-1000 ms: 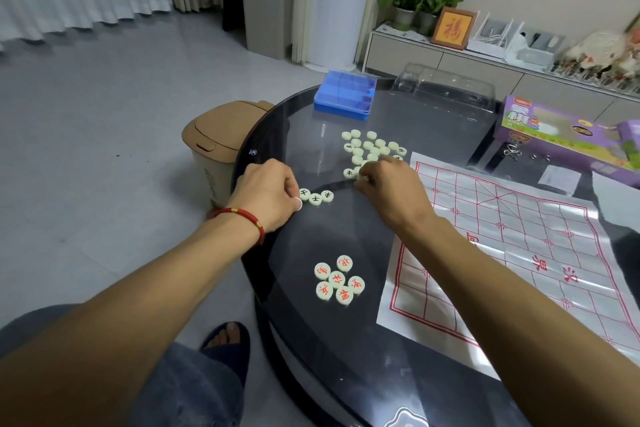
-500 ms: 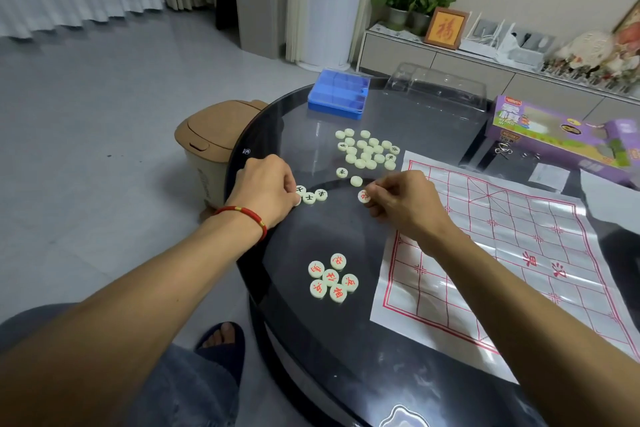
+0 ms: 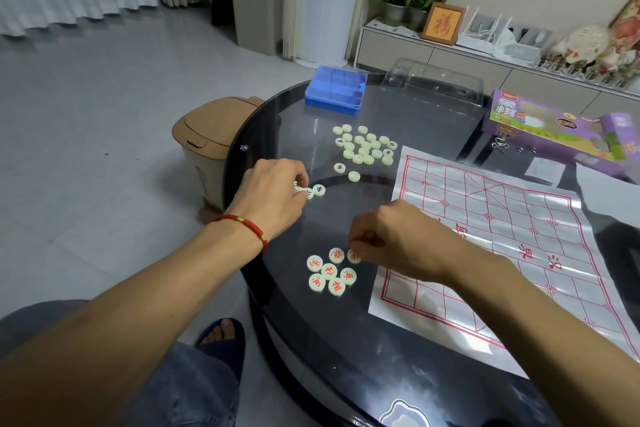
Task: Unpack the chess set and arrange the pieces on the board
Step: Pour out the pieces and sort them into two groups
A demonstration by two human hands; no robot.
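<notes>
A person seated at a round, glossy black glass table (image 3: 346, 374) sorts small pale discs, each flat, round and marked with a character. At center frame, the right hand (image 3: 398, 243) curls knuckles-up over the near group, its fingertips pinching a red-marked piece (image 3: 353, 256) against the tabletop at the edge of the red pile (image 3: 330, 272), six more discs lying face up and touching one another. Half a second ago that hand held the piece farther up the table, near the loose discs; it has since drawn back toward the person. The left hand (image 3: 273, 194), a red cord bracelet (image 3: 244, 224) at the wrist, rests at the table's left rim with fingers bent around a short row of black pieces (image 3: 313, 190), in the same place as before. Above it lies the unsorted heap (image 3: 365, 146), many discs blank side up. The board (image 3: 485, 246), a thin, creased white sheet printed with a red grid, spreads across the right of the frame with no pieces on it. A blue plastic tray (image 3: 336, 88), a clear plastic cover (image 3: 433, 83) and a purple box (image 3: 554, 128) sit along the table's far edge. A tan bin (image 3: 207, 139) stands on the floor at left.
</notes>
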